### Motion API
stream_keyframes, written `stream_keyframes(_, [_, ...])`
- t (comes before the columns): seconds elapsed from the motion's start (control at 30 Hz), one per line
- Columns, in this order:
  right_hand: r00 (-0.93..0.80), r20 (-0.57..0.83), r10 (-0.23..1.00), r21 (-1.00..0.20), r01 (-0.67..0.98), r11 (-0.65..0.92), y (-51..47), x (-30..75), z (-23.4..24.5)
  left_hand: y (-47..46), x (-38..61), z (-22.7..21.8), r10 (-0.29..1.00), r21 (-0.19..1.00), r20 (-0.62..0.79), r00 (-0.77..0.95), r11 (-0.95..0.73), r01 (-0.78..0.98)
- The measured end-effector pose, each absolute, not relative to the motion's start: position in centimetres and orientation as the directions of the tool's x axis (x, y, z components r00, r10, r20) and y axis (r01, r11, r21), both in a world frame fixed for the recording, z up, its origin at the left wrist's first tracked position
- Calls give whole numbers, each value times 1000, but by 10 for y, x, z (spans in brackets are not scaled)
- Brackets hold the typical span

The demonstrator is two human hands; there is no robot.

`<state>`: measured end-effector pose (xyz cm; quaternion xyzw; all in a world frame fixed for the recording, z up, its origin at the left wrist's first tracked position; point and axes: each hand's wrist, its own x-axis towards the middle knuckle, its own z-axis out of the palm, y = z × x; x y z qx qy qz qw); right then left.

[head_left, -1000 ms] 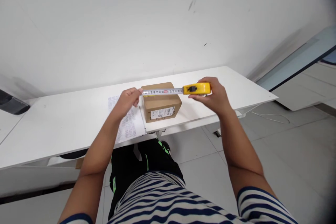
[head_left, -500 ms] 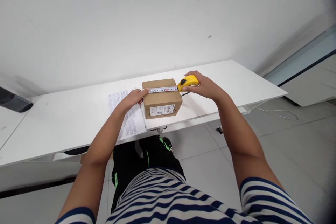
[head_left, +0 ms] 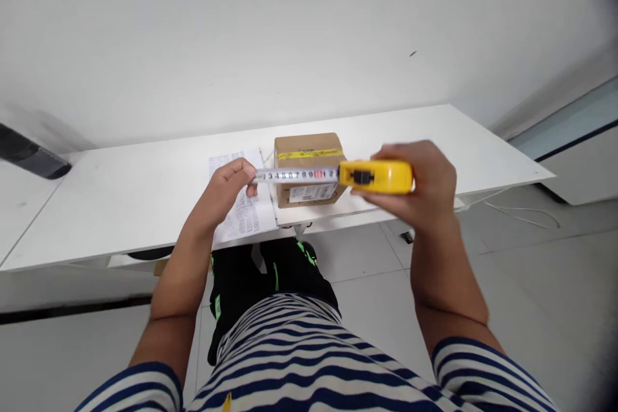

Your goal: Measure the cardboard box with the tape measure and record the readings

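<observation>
My right hand (head_left: 425,183) is closed around the yellow case of a tape measure (head_left: 393,177), with its black lock button facing up. The white blade (head_left: 294,175) stretches level to the left, numbers and a red ten mark showing. My left hand (head_left: 224,190) pinches the blade's free end between thumb and fingers. Both hands are raised toward me, in front of a brown cardboard box (head_left: 309,143) on the white table. The box has yellow tape across its top and a white label (head_left: 313,193) on its near side, partly covered by the blade.
Printed sheets of paper (head_left: 246,214) lie left of the box, reaching the front edge of the white table (head_left: 125,199). A dark cylindrical object (head_left: 31,153) is at the far left. A white cable (head_left: 521,211) runs on the floor at right. The wall stands behind the table.
Both hands have lifted the tape measure off the box top and brought it closer to me. The yellow tape on the box is now uncovered. The box stays on the table.
</observation>
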<state>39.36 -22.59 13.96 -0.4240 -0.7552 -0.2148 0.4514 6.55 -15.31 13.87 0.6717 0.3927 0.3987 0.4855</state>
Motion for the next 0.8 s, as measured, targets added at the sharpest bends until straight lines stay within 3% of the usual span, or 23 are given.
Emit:
stream_keyframes(0.07, [-302,896,326,27,769,639,-246,356,130,-183,59,122,907,987,119,405,-152,49])
stream_keyframes(0.2, [-358,878,319,-24,632,775,-256,285,91,-242,61,69,905,986,-109,411,151,-70])
stream_keyframes(0.3, [-368,850,377,-102,586,804,-248,245,51,-274,59,36,889,856,-255,380,391,-340])
stream_keyframes(0.4, [-426,786,448,-171,546,820,-245,219,16,-295,47,17,839,698,-332,432,526,-486])
stream_keyframes(0.5, [-481,717,504,-330,403,854,-242,205,-2,-301,34,6,877,656,-312,366,477,-585])
stream_keyframes(0.57, [-456,671,585,-557,211,803,-232,203,-2,-293,27,5,924,692,-270,272,383,-613])
stream_keyframes(0.67, [-357,447,820,-885,-46,463,-200,214,6,-257,19,17,977,764,-157,148,215,-609])
stream_keyframes(0.73, [-358,246,901,-969,-56,242,-174,231,10,-218,14,32,989,817,-94,110,140,-559])
stream_keyframes(0.8, [-310,144,940,-984,57,170,-150,252,10,-171,9,48,995,878,-43,89,80,-472])
